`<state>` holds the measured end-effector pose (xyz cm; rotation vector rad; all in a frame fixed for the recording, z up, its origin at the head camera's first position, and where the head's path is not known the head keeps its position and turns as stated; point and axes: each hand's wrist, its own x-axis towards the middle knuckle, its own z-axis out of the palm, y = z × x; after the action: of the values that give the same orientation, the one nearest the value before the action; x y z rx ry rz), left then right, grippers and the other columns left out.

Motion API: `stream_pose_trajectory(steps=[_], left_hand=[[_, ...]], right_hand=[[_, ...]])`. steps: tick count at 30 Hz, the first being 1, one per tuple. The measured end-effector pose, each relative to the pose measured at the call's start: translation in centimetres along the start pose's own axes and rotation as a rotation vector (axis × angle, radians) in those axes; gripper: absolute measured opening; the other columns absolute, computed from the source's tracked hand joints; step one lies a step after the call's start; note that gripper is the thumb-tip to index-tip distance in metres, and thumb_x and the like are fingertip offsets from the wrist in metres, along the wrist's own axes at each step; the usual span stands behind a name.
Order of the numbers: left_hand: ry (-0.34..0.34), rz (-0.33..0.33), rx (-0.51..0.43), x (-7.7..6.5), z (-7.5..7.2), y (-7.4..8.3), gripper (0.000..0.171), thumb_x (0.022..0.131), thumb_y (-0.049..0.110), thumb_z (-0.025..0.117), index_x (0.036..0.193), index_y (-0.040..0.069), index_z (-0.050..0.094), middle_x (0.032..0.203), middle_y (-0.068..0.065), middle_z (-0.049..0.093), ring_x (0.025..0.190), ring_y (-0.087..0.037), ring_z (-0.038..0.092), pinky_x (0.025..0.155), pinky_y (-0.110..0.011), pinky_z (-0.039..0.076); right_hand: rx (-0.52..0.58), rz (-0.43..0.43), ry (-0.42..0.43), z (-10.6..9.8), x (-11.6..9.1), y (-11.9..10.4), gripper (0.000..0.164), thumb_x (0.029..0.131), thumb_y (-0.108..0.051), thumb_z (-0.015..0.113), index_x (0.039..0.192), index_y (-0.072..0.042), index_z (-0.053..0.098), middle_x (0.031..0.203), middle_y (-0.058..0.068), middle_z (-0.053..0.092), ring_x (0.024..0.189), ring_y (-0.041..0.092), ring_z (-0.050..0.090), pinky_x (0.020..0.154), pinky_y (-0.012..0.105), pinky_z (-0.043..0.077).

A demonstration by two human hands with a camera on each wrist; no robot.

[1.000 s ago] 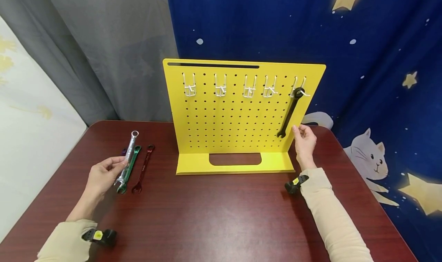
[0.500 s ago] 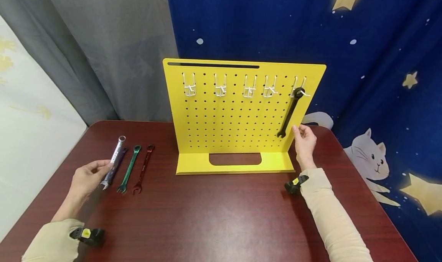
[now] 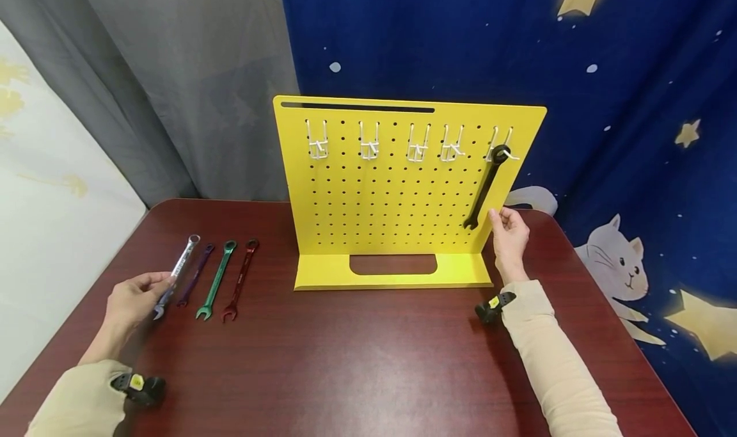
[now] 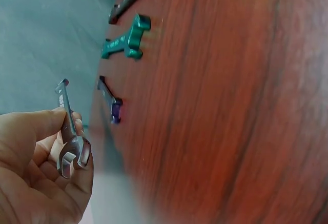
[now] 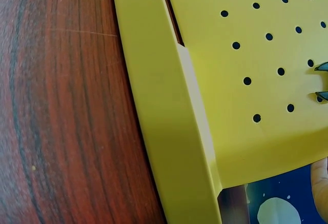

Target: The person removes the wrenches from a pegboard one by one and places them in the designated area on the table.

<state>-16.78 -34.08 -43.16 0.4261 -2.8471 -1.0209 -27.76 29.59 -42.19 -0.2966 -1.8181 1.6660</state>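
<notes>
My left hand [image 3: 134, 302] pinches a silver combination wrench [image 3: 183, 261] between thumb and fingers at the table's left side. The left wrist view shows its open end [image 4: 74, 155] toward the camera, seemingly held off the table. To its right lie a purple wrench [image 3: 197, 274], a green wrench [image 3: 217, 277] and a red wrench [image 3: 242, 277], side by side. My right hand [image 3: 510, 242] grips the right edge of a yellow pegboard [image 3: 391, 200]; some of its fingers are hidden. Beside that hand a black wrench [image 3: 485, 190] hangs from the rightmost hook.
Several white wire hooks [image 3: 370, 148] line the board's upper part, with bare prongs apart from the rightmost. The board stands on a yellow base [image 3: 322, 274] at the back of the dark red-brown table [image 3: 368, 360]. Grey and blue curtains [image 3: 414, 40] hang behind.
My left hand has moved left with the silver wrench, from above the green wrench to left of the purple one, and lower. My right hand has stayed at the board's edge.
</notes>
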Motion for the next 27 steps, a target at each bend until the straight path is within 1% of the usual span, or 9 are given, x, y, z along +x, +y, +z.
stream_pose_trajectory(steps=[4,6,8,11,13,15,17,19,27], left_hand=[[0.000,-0.010,0.016,0.3,0.0,-0.2,0.050,0.093,0.044,0.053,0.110,-0.001,0.064,0.069,0.011,0.058,0.067,-0.008,0.043,0.057,-0.027,0.032],[0.006,-0.007,0.028,0.3,0.0,-0.3,0.049,0.093,0.043,0.053,0.110,-0.001,0.065,0.069,0.011,0.058,0.069,-0.010,0.043,0.059,-0.027,0.031],[0.011,-0.003,0.034,0.4,0.0,-0.3,0.048,0.093,0.042,0.053,0.109,-0.001,0.065,0.069,0.010,0.060,0.070,-0.012,0.043,0.060,-0.028,0.030],[0.027,0.003,0.036,0.4,0.1,-0.4,0.046,0.094,0.039,0.053,0.109,-0.002,0.065,0.069,0.013,0.062,0.069,-0.009,0.044,0.063,-0.029,0.030],[0.038,0.006,0.023,0.5,0.2,-0.6,0.045,0.094,0.037,0.054,0.108,-0.004,0.065,0.067,0.016,0.063,0.066,-0.005,0.045,0.064,-0.030,0.029],[0.050,0.010,0.019,0.5,0.3,-0.7,0.043,0.093,0.036,0.054,0.108,-0.004,0.066,0.065,0.020,0.063,0.064,-0.001,0.044,0.066,-0.030,0.029],[0.056,0.011,0.021,0.6,0.4,-0.8,0.043,0.093,0.035,0.055,0.107,-0.004,0.066,0.064,0.021,0.063,0.063,-0.001,0.045,0.066,-0.030,0.029],[0.060,0.009,0.038,0.7,0.6,-0.9,0.041,0.093,0.034,0.055,0.107,-0.003,0.066,0.064,0.018,0.064,0.065,-0.005,0.045,0.066,-0.031,0.029],[0.050,-0.041,0.063,0.9,0.6,-1.0,0.046,0.093,0.040,0.054,0.107,-0.002,0.067,0.069,0.005,0.070,0.078,-0.019,0.048,0.068,-0.036,0.032]], right_hand=[[-0.014,0.007,0.001,-0.1,0.0,-0.1,0.012,0.088,-0.017,0.067,0.092,-0.006,0.062,0.073,-0.016,0.057,0.071,0.003,0.051,0.067,0.011,0.044],[-0.027,0.012,-0.005,-0.2,0.0,-0.2,0.016,0.088,-0.017,0.066,0.096,-0.003,0.062,0.072,-0.018,0.056,0.072,0.002,0.050,0.068,0.011,0.044],[-0.033,0.013,-0.016,-0.2,-0.4,-1.1,0.019,0.089,-0.014,0.065,0.098,0.002,0.062,0.072,-0.018,0.056,0.072,0.001,0.050,0.068,0.010,0.043],[-0.025,0.018,-0.025,-0.3,-0.5,-1.2,0.022,0.089,-0.013,0.065,0.101,0.005,0.061,0.072,-0.018,0.055,0.072,0.001,0.050,0.068,0.010,0.043],[-0.025,0.016,-0.023,-0.2,-0.5,-1.2,0.021,0.089,-0.014,0.065,0.099,0.004,0.061,0.072,-0.018,0.056,0.072,0.002,0.050,0.068,0.010,0.043],[-0.024,0.015,-0.015,-0.2,-0.1,-0.3,0.018,0.089,-0.017,0.066,0.097,-0.001,0.062,0.073,-0.018,0.056,0.072,0.002,0.050,0.068,0.011,0.044],[-0.017,0.012,-0.008,-0.2,0.0,-0.1,0.015,0.088,-0.018,0.066,0.095,-0.005,0.062,0.073,-0.017,0.057,0.072,0.003,0.051,0.068,0.011,0.044],[-0.008,0.012,-0.005,-0.1,0.1,0.1,0.012,0.088,-0.017,0.067,0.093,-0.008,0.062,0.074,-0.016,0.057,0.072,0.003,0.051,0.068,0.011,0.045],[0.006,-0.005,-0.008,0.0,0.0,0.1,0.013,0.088,-0.017,0.067,0.093,-0.006,0.063,0.073,-0.016,0.057,0.072,0.003,0.051,0.067,0.011,0.045]])
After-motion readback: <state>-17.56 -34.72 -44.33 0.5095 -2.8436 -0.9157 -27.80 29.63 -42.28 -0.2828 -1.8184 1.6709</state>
